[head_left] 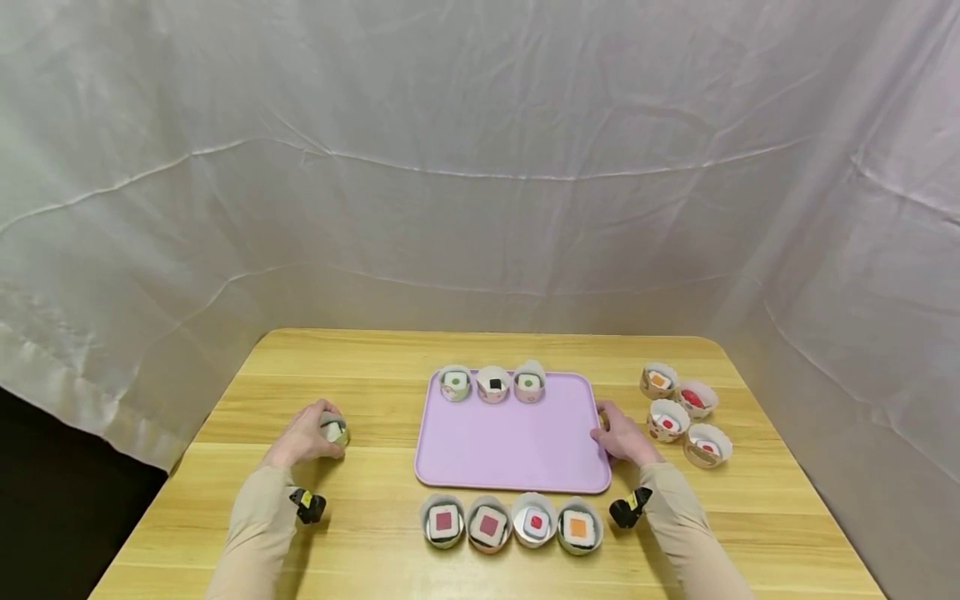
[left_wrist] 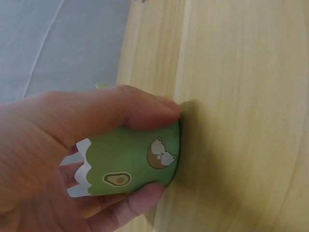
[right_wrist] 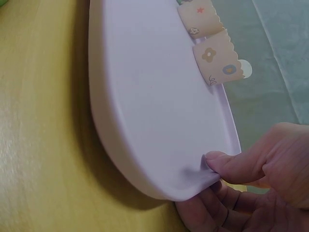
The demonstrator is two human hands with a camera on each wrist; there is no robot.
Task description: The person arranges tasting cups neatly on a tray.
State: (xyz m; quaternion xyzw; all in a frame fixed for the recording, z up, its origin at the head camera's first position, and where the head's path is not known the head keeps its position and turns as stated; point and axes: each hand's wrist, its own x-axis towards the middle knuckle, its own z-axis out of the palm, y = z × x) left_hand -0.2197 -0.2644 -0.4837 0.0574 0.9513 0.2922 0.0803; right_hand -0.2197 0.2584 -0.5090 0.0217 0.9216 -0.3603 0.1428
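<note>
At the left of the table my left hand (head_left: 307, 433) grips a green paper cup (left_wrist: 130, 162) printed with an avocado and a small animal. Its thumb and fingers curl round the cup's sides, and a white sushi piece (head_left: 333, 432) shows inside it in the head view. My right hand (head_left: 622, 433) pinches the right edge of a purple tray (head_left: 510, 442), thumb on top and fingers beneath the rim in the right wrist view. Along the tray's far edge stand a green cup (head_left: 455, 383), a pink cup (head_left: 492, 386) and another pink cup (head_left: 529, 383), each holding sushi.
In front of the tray is a row of several sushi cups (head_left: 489, 527). Right of my right hand stand several more, among them a cup with red filling (head_left: 696, 398) and one with orange (head_left: 657, 381). A pale curtain (head_left: 480, 208) hangs behind the wooden table (head_left: 375, 358).
</note>
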